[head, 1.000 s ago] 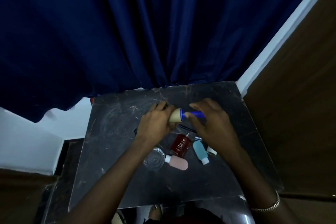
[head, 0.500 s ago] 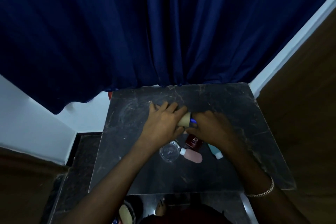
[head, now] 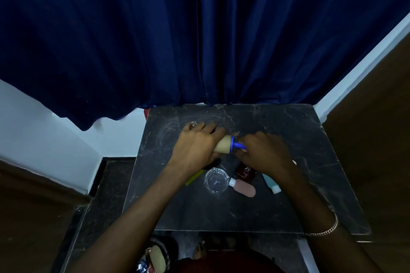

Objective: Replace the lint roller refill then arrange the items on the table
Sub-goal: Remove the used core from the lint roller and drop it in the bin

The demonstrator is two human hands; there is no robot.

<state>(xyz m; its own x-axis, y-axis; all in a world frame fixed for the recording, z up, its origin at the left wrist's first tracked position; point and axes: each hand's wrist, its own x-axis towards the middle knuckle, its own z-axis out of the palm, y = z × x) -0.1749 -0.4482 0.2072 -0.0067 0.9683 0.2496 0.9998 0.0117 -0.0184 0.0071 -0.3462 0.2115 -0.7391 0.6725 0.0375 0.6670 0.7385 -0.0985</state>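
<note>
Over the middle of the dark marble table (head: 299, 195) I hold a lint roller. My left hand (head: 197, 146) is wrapped around its tan cardboard roll (head: 223, 145). My right hand (head: 264, 153) grips the blue handle (head: 237, 145), most of which is hidden in my fingers. Near the hands, on the table, lie a clear round glass dish (head: 216, 180), a dark red bottle (head: 245, 170), a pink tube with a white cap (head: 244, 187), a teal tube (head: 271, 184) and a yellow-green stick (head: 194, 178).
A dark blue curtain (head: 199, 35) hangs right behind the table's far edge. A brown wooden panel (head: 372, 139) stands to the right, and a white wall (head: 44, 139) with a dark floor lies to the left. A sandalled foot (head: 155, 257) shows below the table.
The view has shifted, so the table sits more to the right in the frame. My hands have closed in together on the roller, and less of the blue handle shows than a second ago.
</note>
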